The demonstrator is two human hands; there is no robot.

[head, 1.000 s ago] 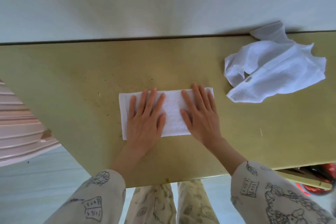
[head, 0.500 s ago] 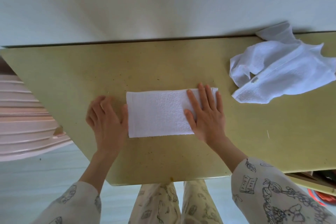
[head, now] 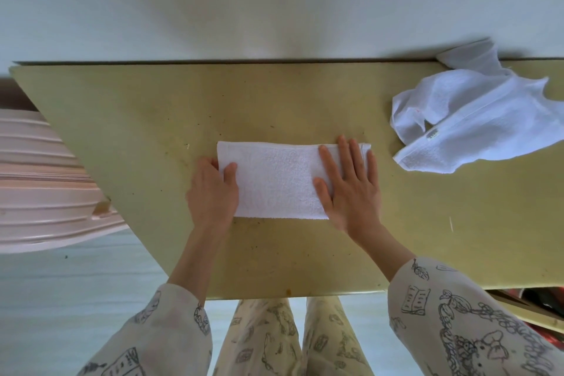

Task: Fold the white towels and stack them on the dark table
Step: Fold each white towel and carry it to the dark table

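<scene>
On the yellowish table [head: 152, 119] a crumpled towel [head: 476, 122] waits at the right, while mid-table the folded towel [head: 274, 180] lies pinned under the flat, open right hand [head: 351, 189] — its left end now pinched by the left hand [head: 213, 189], which half a second ago lay beside it — likely starting the next fold.

- Folded towel [head: 276, 181] lies flat on table [head: 137, 119].
- Left hand [head: 213, 192] pinches its left end; right hand [head: 351, 189] presses its right end.
- Crumpled towel [head: 476, 119] well right of it.
</scene>
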